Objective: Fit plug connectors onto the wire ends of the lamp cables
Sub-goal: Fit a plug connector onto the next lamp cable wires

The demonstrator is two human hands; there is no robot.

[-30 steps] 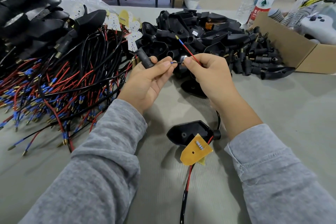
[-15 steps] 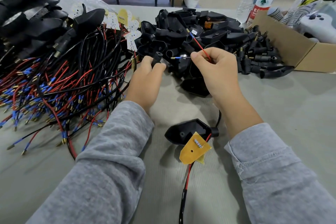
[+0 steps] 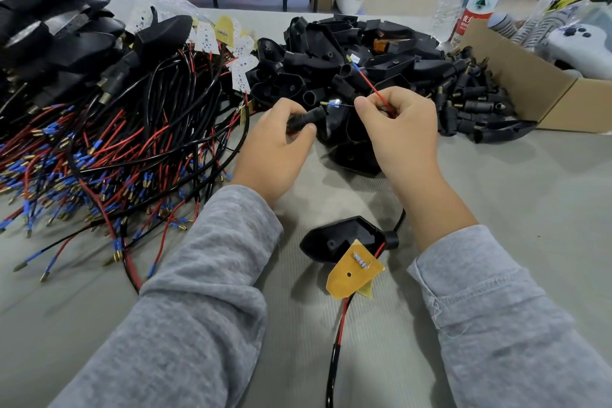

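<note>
Holding black plug connector (image 3: 303, 120) in left hand (image 3: 276, 149), grip curled round ribbed barrel, above bench (image 3: 530, 195). Right hand (image 3: 397, 129) pinches blue-tipped wire end (image 3: 332, 104) and red wire (image 3: 372, 87), tip just short of connector mouth. Judged: connector light, rigid plastic, ribs give purchase; hold mid-barrel. Wires thin, floppy, springy; pinch close behind brass ferrule so tip stays stiff. Ferrule small, smooth, likely slippery. Lamp housing (image 3: 341, 238) glossy black, angular; yellow board (image 3: 352, 270) flat, thin.
</note>
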